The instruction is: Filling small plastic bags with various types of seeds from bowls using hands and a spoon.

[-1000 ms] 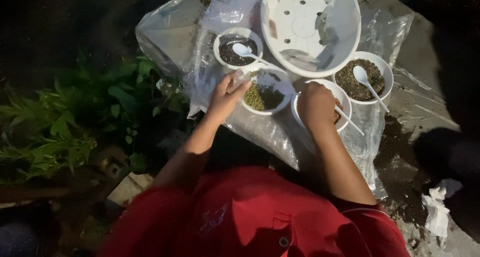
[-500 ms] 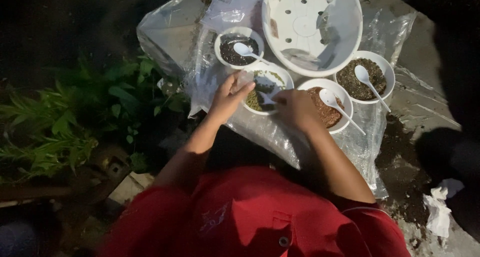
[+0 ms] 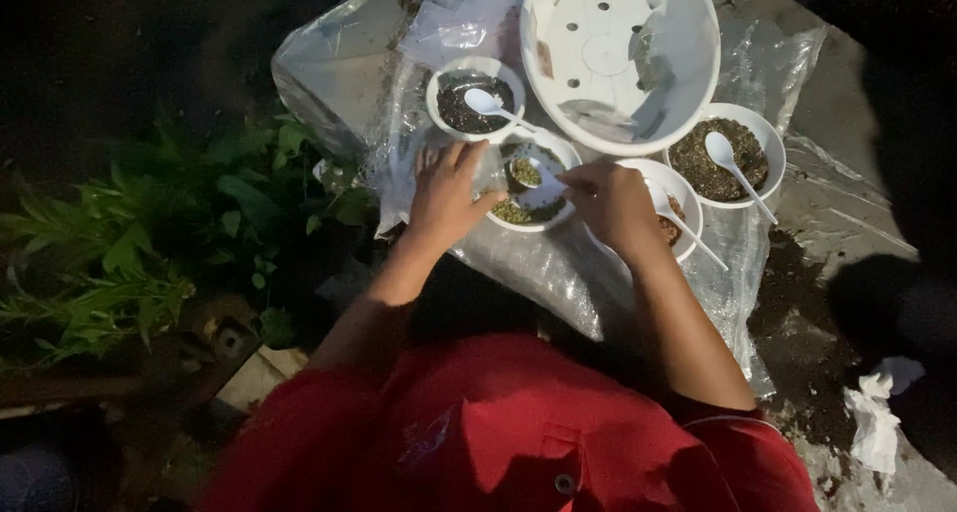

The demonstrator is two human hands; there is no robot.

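Far left, green leafy plants (image 3: 150, 243) stand in the dark beside a crinkled clear plastic sheet (image 3: 558, 273) spread on the ground. On the sheet, toward the left and far side, sits a small white bowl of dark soil (image 3: 475, 98) with a white spoon (image 3: 490, 103) resting in it. Just near of it, the left hand (image 3: 447, 193) lies against the left rim of a small white bowl of greenish grains (image 3: 528, 183), fingers curled loosely round the rim to steady it. Over that bowl the right hand (image 3: 610, 205) pinches the handle of a white spoon loaded with grains (image 3: 526, 171), its scoop just above the bowl's contents. Far of both hands sits a large white round planter (image 3: 618, 53), empty but for scraps of clear wrap. Partly under the right hand is another white bowl of brown mix (image 3: 670, 213) with a spoon. Further right stands a fourth bowl of brown soil (image 3: 726, 153), spoon inside. Far right, a crumpled white tissue (image 3: 877, 417) lies on dirt-strewn ground.
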